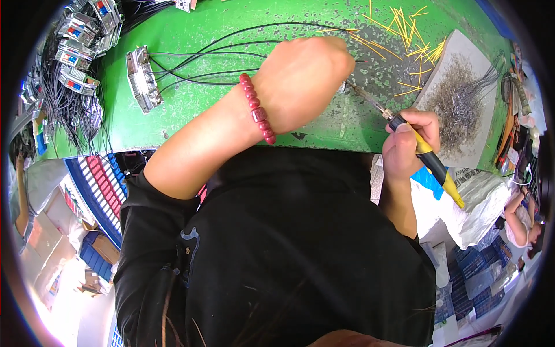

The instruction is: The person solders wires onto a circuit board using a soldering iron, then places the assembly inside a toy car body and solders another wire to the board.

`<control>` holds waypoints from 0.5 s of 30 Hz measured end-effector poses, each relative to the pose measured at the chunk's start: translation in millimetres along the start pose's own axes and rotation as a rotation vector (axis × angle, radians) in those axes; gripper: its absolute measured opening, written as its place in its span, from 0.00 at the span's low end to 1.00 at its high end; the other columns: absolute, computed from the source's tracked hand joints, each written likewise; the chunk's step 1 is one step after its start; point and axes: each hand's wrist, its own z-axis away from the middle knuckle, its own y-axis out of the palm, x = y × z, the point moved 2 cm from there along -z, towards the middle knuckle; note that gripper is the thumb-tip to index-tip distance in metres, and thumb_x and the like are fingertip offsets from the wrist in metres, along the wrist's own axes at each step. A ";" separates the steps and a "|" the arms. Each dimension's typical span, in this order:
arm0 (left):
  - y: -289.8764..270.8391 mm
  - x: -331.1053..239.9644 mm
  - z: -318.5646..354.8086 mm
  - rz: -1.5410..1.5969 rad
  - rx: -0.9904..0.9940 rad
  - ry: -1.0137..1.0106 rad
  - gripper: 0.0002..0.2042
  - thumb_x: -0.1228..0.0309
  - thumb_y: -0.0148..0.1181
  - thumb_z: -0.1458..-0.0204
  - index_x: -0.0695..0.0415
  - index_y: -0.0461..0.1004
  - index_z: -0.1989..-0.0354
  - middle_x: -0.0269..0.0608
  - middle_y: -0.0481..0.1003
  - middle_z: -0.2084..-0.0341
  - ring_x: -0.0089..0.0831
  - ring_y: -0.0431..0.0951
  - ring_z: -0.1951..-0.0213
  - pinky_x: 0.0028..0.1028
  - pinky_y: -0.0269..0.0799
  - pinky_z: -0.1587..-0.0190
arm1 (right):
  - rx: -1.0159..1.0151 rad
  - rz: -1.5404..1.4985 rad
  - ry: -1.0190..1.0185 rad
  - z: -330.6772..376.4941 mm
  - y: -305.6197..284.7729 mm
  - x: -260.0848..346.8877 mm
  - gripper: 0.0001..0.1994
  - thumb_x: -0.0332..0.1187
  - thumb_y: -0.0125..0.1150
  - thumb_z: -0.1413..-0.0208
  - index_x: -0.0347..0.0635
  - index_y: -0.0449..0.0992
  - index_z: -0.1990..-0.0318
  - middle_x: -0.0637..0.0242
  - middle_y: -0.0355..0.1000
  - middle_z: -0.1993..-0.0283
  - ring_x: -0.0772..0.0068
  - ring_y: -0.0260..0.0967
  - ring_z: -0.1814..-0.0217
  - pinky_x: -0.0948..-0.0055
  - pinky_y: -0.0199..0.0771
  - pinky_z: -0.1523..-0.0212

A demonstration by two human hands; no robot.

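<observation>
My right hand [407, 141] grips a yellow and black soldering iron [430, 157] like a pen. Its metal tip points up and left, close to the fingers of my left hand [306, 81]. That left hand is curled with its back toward me, so what its fingers hold is hidden. Several black wires [214, 53] run from a silver metal connector [144, 79] at the left and pass beneath this hand. By the iron's tip, a small shiny bit [342, 88] shows at the hand's edge. A red bead bracelet [254, 110] circles my left wrist.
Thin yellow tubes [407, 29] lie scattered at the far right of the worn green table [191, 130]. A grey board [483, 124] bears a heap of solder scraps [457, 104]. Metal connectors with black wires [78, 52] are piled at the far left. Other people are at both sides.
</observation>
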 end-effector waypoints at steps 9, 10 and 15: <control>-1.1 0.4 -3.9 -0.022 0.030 0.020 0.04 0.76 0.58 0.52 0.63 0.71 0.75 0.46 0.72 0.71 0.49 0.75 0.66 0.42 0.72 0.65 | 0.020 0.031 0.016 0.5 -1.0 -1.8 0.06 0.24 0.58 0.50 0.34 0.69 0.65 0.68 0.67 0.75 0.83 0.62 0.76 0.83 0.61 0.73; -0.9 0.4 -3.8 -0.019 0.021 0.027 0.04 0.76 0.57 0.52 0.63 0.71 0.75 0.46 0.72 0.71 0.49 0.75 0.66 0.42 0.72 0.66 | 0.020 0.032 0.017 0.6 -1.4 -2.1 0.06 0.24 0.58 0.50 0.34 0.69 0.65 0.68 0.67 0.75 0.83 0.62 0.76 0.83 0.61 0.73; -1.6 0.5 -3.3 -0.022 0.011 0.028 0.04 0.75 0.57 0.51 0.62 0.71 0.75 0.46 0.72 0.71 0.49 0.75 0.67 0.41 0.73 0.66 | -0.008 0.009 -0.022 1.0 -0.4 -1.0 0.08 0.27 0.55 0.52 0.33 0.69 0.65 0.62 0.67 0.74 0.77 0.64 0.76 0.80 0.66 0.72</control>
